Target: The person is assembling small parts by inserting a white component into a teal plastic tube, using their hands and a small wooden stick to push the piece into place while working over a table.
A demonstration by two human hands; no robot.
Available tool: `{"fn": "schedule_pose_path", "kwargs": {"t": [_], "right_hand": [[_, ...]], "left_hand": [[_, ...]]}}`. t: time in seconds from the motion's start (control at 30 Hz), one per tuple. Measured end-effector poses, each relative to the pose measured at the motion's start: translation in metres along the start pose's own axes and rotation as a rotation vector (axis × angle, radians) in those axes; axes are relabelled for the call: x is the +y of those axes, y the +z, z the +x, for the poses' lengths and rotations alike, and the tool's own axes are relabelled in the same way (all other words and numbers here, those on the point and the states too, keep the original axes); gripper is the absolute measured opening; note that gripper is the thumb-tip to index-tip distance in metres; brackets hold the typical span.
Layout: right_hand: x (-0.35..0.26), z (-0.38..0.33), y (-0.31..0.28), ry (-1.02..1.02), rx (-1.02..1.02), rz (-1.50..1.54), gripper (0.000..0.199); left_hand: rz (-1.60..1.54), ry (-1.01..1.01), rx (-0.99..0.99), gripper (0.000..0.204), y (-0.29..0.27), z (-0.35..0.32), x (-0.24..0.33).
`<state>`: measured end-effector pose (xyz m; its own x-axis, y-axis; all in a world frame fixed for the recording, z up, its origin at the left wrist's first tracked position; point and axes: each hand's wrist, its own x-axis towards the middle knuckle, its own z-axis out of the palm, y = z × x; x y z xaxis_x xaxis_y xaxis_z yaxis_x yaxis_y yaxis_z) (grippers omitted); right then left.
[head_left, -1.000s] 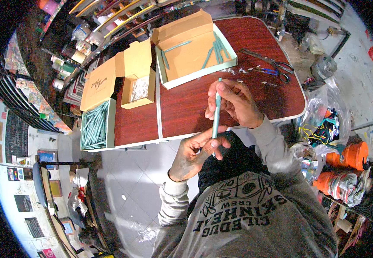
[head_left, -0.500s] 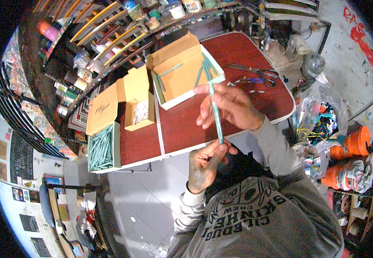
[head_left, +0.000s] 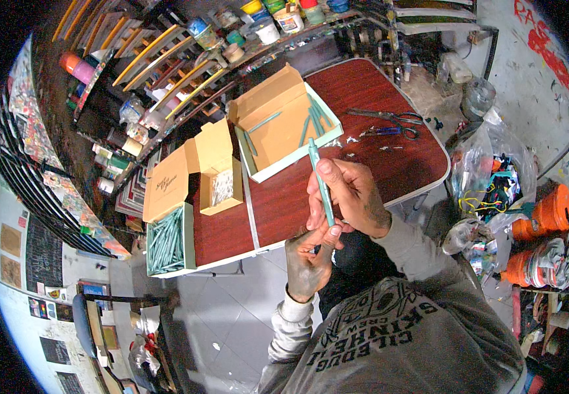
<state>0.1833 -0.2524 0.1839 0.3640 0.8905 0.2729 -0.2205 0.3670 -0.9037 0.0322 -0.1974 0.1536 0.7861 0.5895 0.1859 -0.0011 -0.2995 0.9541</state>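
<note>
I hold a teal pen (head_left: 322, 187) upright in front of me, near the table's front edge. My left hand (head_left: 309, 262) is closed, its thumb and fingertips pinching the pen's lower end. My right hand (head_left: 355, 197) is also closed on the pen, thumb along its middle and fingers behind it. Beyond my hands, an open carton (head_left: 274, 143) contains several similar pens lying loose. A smaller open carton (head_left: 221, 205) beside it contains small whitish pieces. At the table's left end, another carton (head_left: 189, 240) is heaped with teal pens.
Scissors (head_left: 405, 118) and a blue-handled tool (head_left: 381, 131) lie on the dark red table (head_left: 402, 161), among white scraps. Paint jars and racks line the shelf (head_left: 284, 39) behind. A plastic bag (head_left: 494, 177) and orange containers (head_left: 542, 213) stand at the right.
My right hand has moved down the pen and closed around its middle; earlier its fingers were nearer the top. The left hand keeps its pinch. The view has shifted slightly.
</note>
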Motion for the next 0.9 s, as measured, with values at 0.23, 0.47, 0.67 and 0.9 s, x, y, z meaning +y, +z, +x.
{"fn": "schedule_pose_path", "kwargs": {"t": [0.23, 0.47, 0.67, 0.9], "right_hand": [[0.004, -0.008, 0.000, 0.006, -0.182, 0.092, 0.021], [-0.008, 0.009, -0.008, 0.171, -0.112, 0.055, 0.030], [-0.001, 0.007, -0.020, 0.092, -0.322, 0.234, 0.032], [0.016, 0.013, -0.037, 0.181, -0.194, 0.125, 0.022]], "left_hand": [[-0.021, -0.031, 0.047, 0.026, -0.009, 0.000, 0.009], [0.251, 0.201, 0.021, 0.022, -0.007, 0.006, -0.002], [-0.026, -0.046, 0.037, 0.018, -0.014, 0.020, 0.006], [-0.030, -0.034, -0.066, 0.020, -0.006, 0.037, -0.004]]}}
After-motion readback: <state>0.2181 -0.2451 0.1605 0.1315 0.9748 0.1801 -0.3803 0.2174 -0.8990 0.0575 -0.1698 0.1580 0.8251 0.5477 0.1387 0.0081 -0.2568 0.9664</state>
